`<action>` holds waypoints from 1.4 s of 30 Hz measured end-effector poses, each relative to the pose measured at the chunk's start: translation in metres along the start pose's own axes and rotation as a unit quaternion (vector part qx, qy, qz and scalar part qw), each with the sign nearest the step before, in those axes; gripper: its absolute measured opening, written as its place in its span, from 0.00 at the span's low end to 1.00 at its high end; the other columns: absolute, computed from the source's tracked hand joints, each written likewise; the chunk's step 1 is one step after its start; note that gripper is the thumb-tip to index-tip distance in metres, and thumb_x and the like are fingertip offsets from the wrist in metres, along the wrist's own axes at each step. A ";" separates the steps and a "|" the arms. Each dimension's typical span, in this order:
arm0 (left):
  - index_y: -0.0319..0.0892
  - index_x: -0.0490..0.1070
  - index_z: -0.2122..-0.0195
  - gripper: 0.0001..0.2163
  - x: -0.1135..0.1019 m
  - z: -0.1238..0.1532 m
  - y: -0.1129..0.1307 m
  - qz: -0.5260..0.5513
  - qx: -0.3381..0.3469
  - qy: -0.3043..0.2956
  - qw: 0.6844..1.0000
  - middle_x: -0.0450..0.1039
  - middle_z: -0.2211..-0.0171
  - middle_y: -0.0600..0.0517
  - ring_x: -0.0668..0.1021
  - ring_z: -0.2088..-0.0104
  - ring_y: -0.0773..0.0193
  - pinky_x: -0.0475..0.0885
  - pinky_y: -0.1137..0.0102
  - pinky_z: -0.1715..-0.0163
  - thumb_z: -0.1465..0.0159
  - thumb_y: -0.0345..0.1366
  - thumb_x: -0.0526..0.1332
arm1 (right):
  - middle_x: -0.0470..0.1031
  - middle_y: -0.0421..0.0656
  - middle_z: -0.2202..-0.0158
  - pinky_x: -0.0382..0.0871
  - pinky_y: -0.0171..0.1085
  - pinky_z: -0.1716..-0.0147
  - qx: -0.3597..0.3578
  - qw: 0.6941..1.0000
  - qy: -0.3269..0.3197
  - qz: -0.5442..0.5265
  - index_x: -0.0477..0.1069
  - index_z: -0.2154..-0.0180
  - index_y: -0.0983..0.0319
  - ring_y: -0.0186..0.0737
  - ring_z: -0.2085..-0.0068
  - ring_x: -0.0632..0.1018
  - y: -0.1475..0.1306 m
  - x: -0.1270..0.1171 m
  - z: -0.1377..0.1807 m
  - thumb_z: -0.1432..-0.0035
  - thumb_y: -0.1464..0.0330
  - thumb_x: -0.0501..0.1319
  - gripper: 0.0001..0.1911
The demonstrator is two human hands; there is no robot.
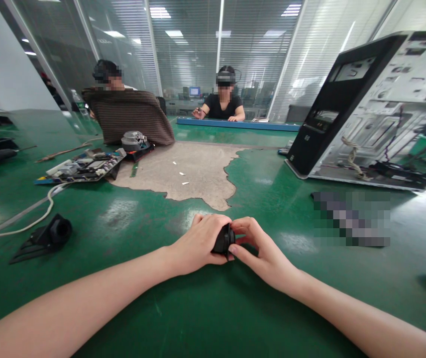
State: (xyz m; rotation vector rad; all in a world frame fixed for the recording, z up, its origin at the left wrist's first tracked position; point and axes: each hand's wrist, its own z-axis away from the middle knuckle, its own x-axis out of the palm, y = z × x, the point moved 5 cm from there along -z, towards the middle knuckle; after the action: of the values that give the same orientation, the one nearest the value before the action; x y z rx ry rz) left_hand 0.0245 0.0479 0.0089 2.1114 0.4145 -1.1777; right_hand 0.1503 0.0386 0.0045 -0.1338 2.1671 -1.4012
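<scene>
Green bench [183, 323]: your left hand [198, 242] encloses one black component [223, 240]; right hand [268, 256], half-curled, pinches it; slack fingertips could drop it.

- Middle of the counter [183, 323] is taken, left hand [200, 243] and right hand [265, 256] are both on a black part [222, 241]. Plenty of bare green between the forearms [101, 298] though.
- Straight ahead past them it's pretty open, just flat paper scraps [182, 174] on the worn patch [205, 161].
- Left's messier: black bracket [51, 236] beyond the left forearm, plus a white cable [51, 201] snaking up to a circuit board [89, 164].
- Right, a blurred-out strip [351, 221] lies in the way, with a big computer case [342, 112] standing tall behind it.
- Blue bar [235, 124] across the far side.
</scene>
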 end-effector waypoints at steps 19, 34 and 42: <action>0.45 0.51 0.52 0.25 0.000 0.000 0.001 -0.008 0.001 0.004 1.000 0.65 0.55 0.49 0.69 0.56 0.57 0.57 0.64 0.59 0.47 0.39 0.62 | 0.61 0.44 0.57 0.72 0.40 0.58 -0.027 0.999 0.014 0.014 0.58 0.54 0.58 0.39 0.54 0.68 -0.003 -0.001 0.001 0.44 0.72 0.55 0.15; 0.46 0.50 0.52 0.26 -0.001 -0.001 0.001 0.000 0.005 -0.005 1.000 0.64 0.54 0.50 0.68 0.55 0.58 0.56 0.64 0.58 0.48 0.36 0.63 | 0.60 0.46 0.55 0.69 0.42 0.57 -0.091 0.988 0.017 0.120 0.60 0.60 0.58 0.40 0.54 0.67 -0.014 -0.002 0.006 0.44 0.74 0.55 0.10; 0.46 0.49 0.52 0.26 0.000 0.000 0.000 -0.004 0.007 -0.002 1.000 0.64 0.54 0.49 0.68 0.54 0.58 0.56 0.64 0.58 0.48 0.37 0.63 | 0.61 0.45 0.56 0.73 0.38 0.60 -0.044 0.999 0.006 0.030 0.57 0.53 0.58 0.38 0.55 0.67 -0.005 0.002 0.003 0.45 0.74 0.55 0.16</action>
State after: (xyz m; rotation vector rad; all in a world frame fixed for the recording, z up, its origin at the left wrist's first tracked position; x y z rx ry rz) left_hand 0.0249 0.0477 0.0090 2.1204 0.4155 -1.1924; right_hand 0.1495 0.0333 0.0069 -0.0911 2.2245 -1.2776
